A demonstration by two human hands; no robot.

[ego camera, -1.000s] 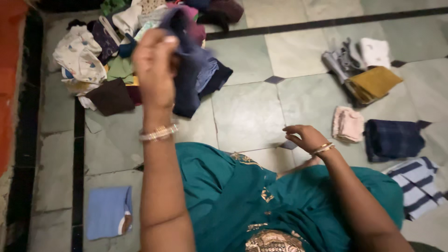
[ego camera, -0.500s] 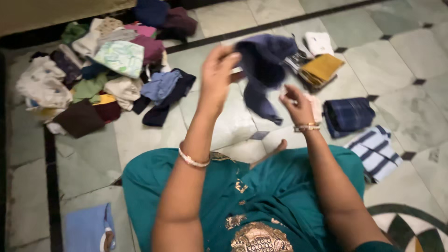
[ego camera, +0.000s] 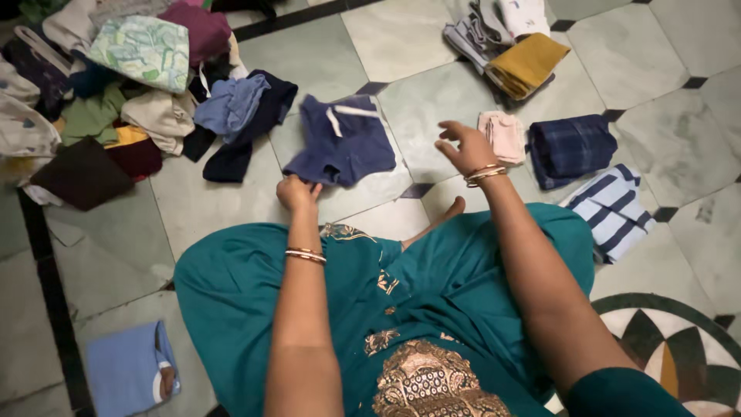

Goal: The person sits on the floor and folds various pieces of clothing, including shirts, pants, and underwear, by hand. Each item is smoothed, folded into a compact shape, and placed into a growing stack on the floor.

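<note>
Your left hand (ego camera: 297, 191) is closed in a pinch on the near left corner of the navy shorts (ego camera: 342, 140), which lie spread flat on the tiled floor (ego camera: 432, 100) just ahead of your knees, waistband with its white drawstring at the far edge. Your right hand (ego camera: 463, 147) hovers open just to the shorts' 3 o'clock, fingers loosely spread and curled, gripping nothing; whether it brushes the cloth you cannot tell. Both wrists carry bangles. At the right hand's 3 o'clock sits a small folded pink cloth (ego camera: 503, 135), and just beyond it a folded navy checked garment (ego camera: 570, 148). At that garment's 5 o'clock lies a folded blue-and-white striped piece (ego camera: 614, 210). At 1 o'clock from the shorts rests a folded mustard cloth (ego camera: 529, 63) on grey and white folded pieces. At the shorts' 9 to 10 o'clock spreads the heap of unfolded clothes (ego camera: 123, 93). Beside your left elbow lies a folded light blue garment (ego camera: 123, 371).
</note>
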